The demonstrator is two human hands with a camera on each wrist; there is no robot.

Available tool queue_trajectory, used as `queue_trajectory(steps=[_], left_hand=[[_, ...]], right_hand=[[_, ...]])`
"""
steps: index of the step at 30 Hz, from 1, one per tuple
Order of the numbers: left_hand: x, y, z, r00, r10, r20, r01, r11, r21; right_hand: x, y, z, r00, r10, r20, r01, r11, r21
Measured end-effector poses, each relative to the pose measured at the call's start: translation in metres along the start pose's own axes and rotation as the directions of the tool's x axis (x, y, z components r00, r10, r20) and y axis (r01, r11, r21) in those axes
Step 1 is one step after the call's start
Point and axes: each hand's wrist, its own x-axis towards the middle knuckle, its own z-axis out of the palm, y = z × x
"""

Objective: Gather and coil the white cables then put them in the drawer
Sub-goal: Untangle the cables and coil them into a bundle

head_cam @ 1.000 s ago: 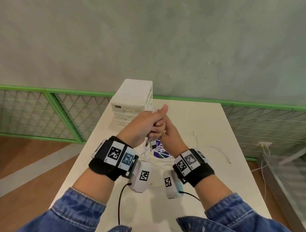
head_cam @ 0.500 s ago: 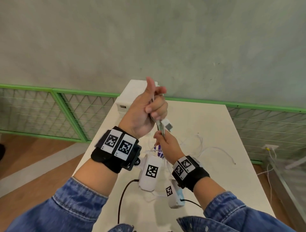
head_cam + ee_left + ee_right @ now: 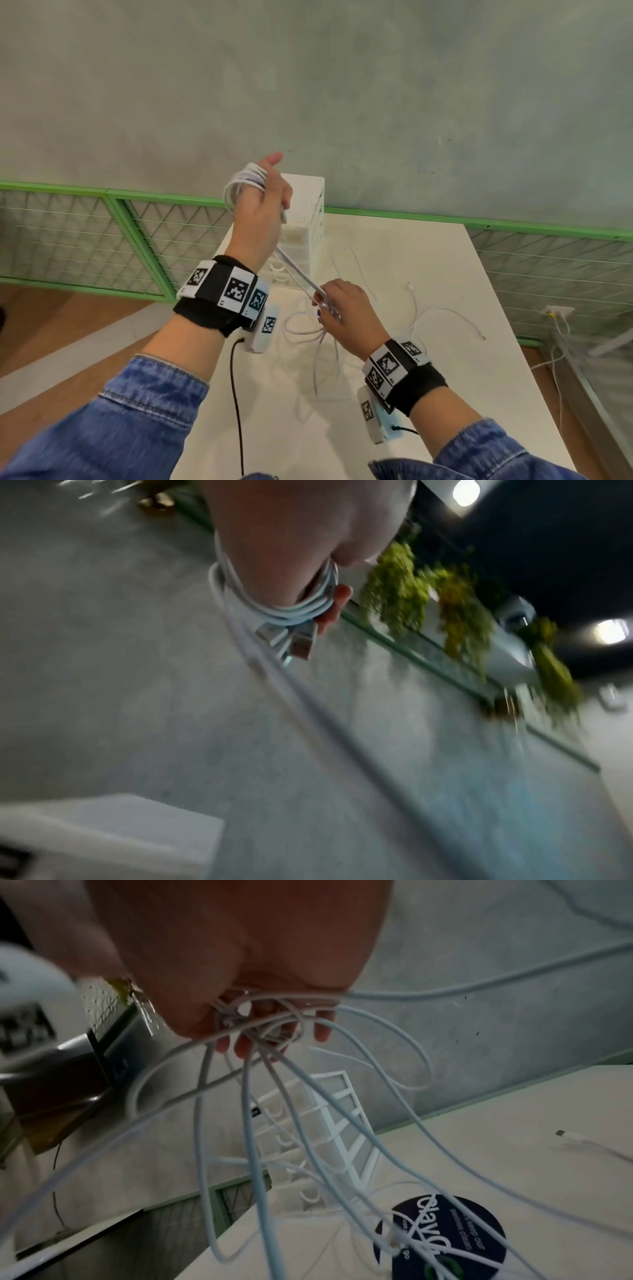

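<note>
My left hand is raised above the table's far left, with a coil of white cables looped round its fingers. In the left wrist view the loops circle the hand and the USB plugs stick out below a fingertip. A taut strand runs down to my right hand, which grips the bundle of loose cables over the table. Their free ends trail across the tabletop. The white drawer unit stands behind my left hand, its drawers facing me.
The white table runs to a green-framed mesh fence under a grey wall. A round dark sticker lies on the table below my right hand. One loose cable plug rests to the right. Wooden floor shows at the left.
My left hand has risen up and to the left with the cables looped round it. My right hand has dropped lower and rightward, pulling a strand taut between the two.
</note>
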Motion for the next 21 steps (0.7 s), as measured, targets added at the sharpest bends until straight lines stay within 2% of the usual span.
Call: queue_trajectory(steps=[1, 2, 3, 5, 7, 8, 10, 11, 12, 15, 18, 21], left_hand=[[-0.001, -0.007, -0.002, 0.995, 0.028, 0.093, -0.044, 0.983, 0.179], [-0.004, -0.013, -0.003, 0.976, -0.015, 0.216, -0.062, 0.936, 0.347], [-0.007, -0.017, -0.005, 0.936, -0.113, 0.335, -0.069, 0.871, 0.486], [-0.013, -0.025, -0.006, 0.806, -0.327, 0.493, -0.118, 0.728, 0.675], [-0.021, -0.029, -0.004, 0.694, -0.464, 0.550, -0.208, 0.603, 0.770], [-0.026, -0.030, -0.002, 0.644, -0.514, 0.566, -0.223, 0.582, 0.782], [-0.035, -0.028, 0.001, 0.551, -0.575, 0.604, -0.197, 0.614, 0.764], [-0.039, -0.027, 0.003, 0.521, -0.594, 0.613, -0.178, 0.627, 0.758], [-0.042, -0.026, 0.004, 0.517, -0.602, 0.608, -0.154, 0.633, 0.758], [-0.044, -0.029, 0.006, 0.585, -0.576, 0.571, -0.027, 0.690, 0.724], [-0.047, -0.030, 0.009, 0.617, -0.569, 0.544, 0.177, 0.774, 0.608], [-0.054, -0.035, 0.014, 0.683, -0.559, 0.470, 0.289, 0.798, 0.530]], right_hand=[[0.001, 0.000, -0.002, 0.999, -0.029, -0.025, 0.029, 0.999, 0.012], [0.001, 0.001, -0.004, 0.998, -0.047, -0.050, 0.048, 0.999, 0.022], [0.002, 0.003, -0.007, 0.995, -0.057, -0.080, 0.059, 0.998, 0.027], [0.003, 0.008, -0.013, 0.990, -0.054, -0.133, 0.056, 0.998, 0.016], [0.003, 0.011, -0.020, 0.988, -0.064, -0.144, 0.060, 0.998, -0.032], [0.004, 0.011, -0.024, 0.987, -0.084, -0.138, 0.076, 0.995, -0.063], [0.005, 0.013, -0.032, 0.985, -0.104, -0.135, 0.093, 0.992, -0.083], [0.006, 0.015, -0.036, 0.985, -0.091, -0.149, 0.082, 0.994, -0.067], [0.006, 0.018, -0.040, 0.982, -0.069, -0.177, 0.062, 0.997, -0.047], [0.003, 0.027, -0.044, 0.958, -0.016, -0.285, 0.015, 1.000, -0.005], [0.002, 0.030, -0.042, 0.926, 0.015, -0.377, -0.028, 0.999, -0.028], [0.002, 0.034, -0.039, 0.908, 0.018, -0.419, -0.050, 0.997, -0.065]])
